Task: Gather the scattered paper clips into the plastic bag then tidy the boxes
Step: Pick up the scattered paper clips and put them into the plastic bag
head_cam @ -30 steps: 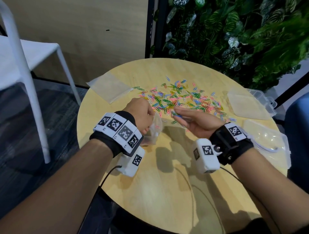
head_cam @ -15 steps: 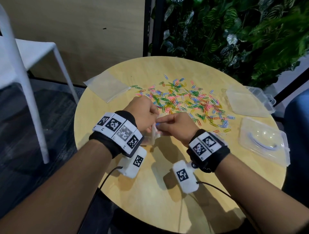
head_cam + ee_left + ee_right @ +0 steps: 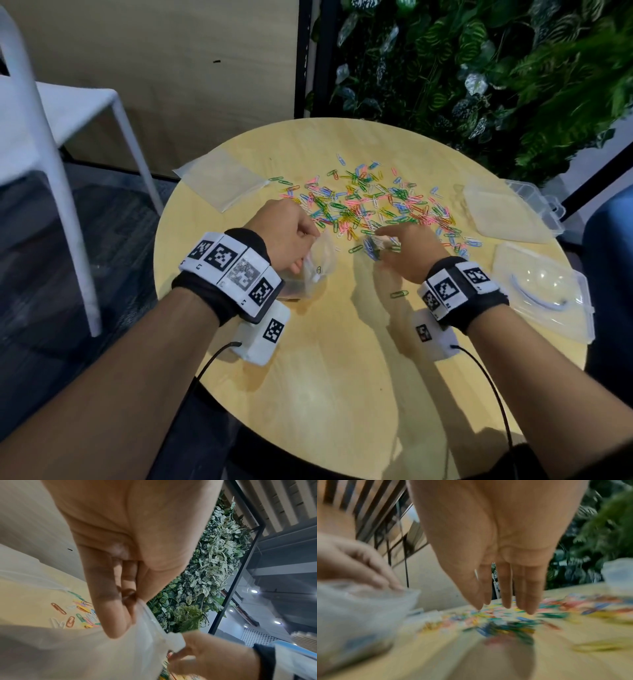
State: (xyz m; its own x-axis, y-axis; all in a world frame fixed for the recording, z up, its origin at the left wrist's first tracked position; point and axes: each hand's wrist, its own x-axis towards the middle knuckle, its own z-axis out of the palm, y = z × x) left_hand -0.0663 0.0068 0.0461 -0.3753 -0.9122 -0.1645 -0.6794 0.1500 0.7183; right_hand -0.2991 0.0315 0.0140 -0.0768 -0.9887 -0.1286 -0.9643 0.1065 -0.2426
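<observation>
Many coloured paper clips (image 3: 376,205) lie scattered across the middle of the round wooden table (image 3: 325,377). My left hand (image 3: 291,236) pinches the rim of a small clear plastic bag (image 3: 317,265), which hangs open just above the table; the pinch shows in the left wrist view on the bag's edge (image 3: 147,616). My right hand (image 3: 397,246) hovers over the near edge of the clips with its fingers (image 3: 506,601) straight and pointing down, holding nothing. A lone green clip (image 3: 399,294) lies near my right wrist.
Two clear plastic boxes stand at the right: one at the far right (image 3: 507,216) and one nearer (image 3: 544,294) with a white curved piece inside. Another flat plastic bag (image 3: 219,181) lies at the far left. A white chair (image 3: 51,120) stands left of the table.
My right hand has left the bag's mouth and moved right and forward to the clips, its fingers now straight. The left hand still holds the bag in the same place.
</observation>
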